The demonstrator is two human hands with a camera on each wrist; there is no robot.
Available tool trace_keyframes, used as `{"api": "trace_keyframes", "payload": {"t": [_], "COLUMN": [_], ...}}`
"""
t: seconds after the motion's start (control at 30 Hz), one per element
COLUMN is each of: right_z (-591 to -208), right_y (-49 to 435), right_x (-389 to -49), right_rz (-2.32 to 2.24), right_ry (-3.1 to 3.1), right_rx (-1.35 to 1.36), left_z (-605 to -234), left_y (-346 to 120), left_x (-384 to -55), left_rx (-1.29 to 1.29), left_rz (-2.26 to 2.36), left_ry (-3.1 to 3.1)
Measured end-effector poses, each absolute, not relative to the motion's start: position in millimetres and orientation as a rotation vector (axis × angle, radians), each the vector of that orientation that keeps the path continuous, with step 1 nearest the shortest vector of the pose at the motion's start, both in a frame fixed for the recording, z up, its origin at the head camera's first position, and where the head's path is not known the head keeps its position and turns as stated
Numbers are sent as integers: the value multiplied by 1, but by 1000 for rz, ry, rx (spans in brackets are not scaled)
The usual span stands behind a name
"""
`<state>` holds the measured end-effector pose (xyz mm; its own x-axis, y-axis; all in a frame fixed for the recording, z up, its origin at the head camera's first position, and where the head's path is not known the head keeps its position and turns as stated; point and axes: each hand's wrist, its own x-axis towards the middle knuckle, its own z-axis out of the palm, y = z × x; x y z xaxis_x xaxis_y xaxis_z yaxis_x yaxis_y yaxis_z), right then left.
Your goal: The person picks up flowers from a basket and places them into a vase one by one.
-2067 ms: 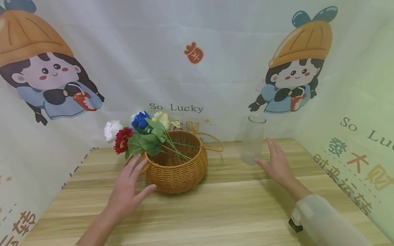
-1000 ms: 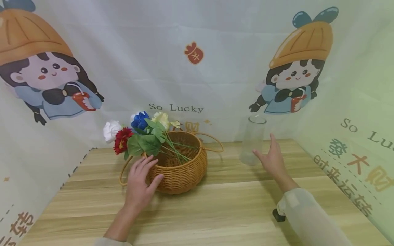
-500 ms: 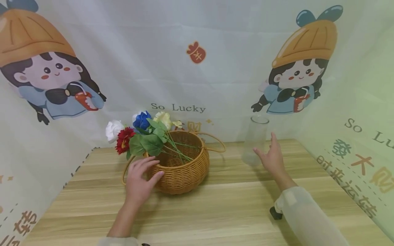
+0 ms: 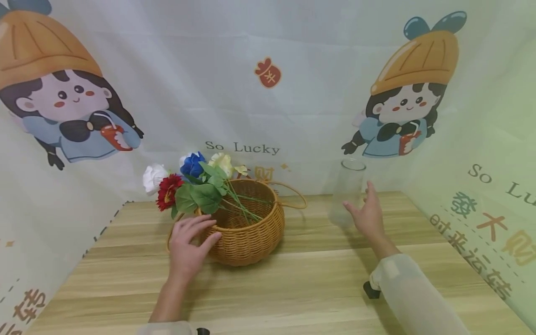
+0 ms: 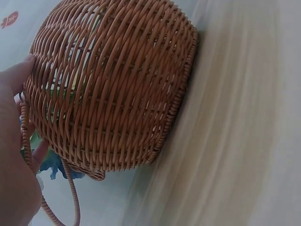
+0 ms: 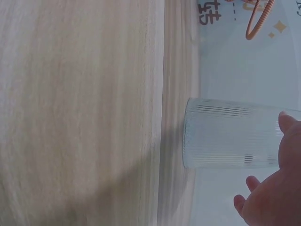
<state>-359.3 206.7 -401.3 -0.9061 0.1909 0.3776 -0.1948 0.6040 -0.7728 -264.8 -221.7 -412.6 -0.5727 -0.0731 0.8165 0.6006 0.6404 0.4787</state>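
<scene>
A round wicker basket (image 4: 247,242) stands on the table with several artificial flowers leaning in it, their stems inside. Blue (image 4: 193,164), white, red and yellow heads hang over its left side. My left hand (image 4: 188,246) touches the basket's left rim and wall, fingers loosely bent and thumb apart; in the left wrist view the thumb (image 5: 21,73) lies along the weave. To the right stands a clear glass vase (image 4: 347,200), upright, its ribbed side (image 6: 225,134) plain in the right wrist view. Beside it my right hand (image 4: 370,216) is spread, thumb in front of the glass, not gripping.
The wooden table (image 4: 293,288) runs back to a printed cloth backdrop (image 4: 310,116), with cloth at both sides too. The basket's thin looped handle (image 4: 293,193) sticks out to the right, toward the vase. Another loop hangs at its left.
My left hand has moved right and come against the basket's left side. My right hand has shifted slightly and stays by the vase. Basket, flowers and vase stand where they were.
</scene>
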Motion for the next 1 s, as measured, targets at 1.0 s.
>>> {"api": "trace_keyframes", "payload": {"t": [1.0], "right_z": [-394], "right_y": [198], "right_x": [-373], "right_rz": [1245], "right_ry": [-2411], "right_rx": [-52], "left_z": [-404], "left_y": [-226], "left_x": [-262], "left_rx": [-257], "left_rz": [-1251], "left_ry": [-2058]}}
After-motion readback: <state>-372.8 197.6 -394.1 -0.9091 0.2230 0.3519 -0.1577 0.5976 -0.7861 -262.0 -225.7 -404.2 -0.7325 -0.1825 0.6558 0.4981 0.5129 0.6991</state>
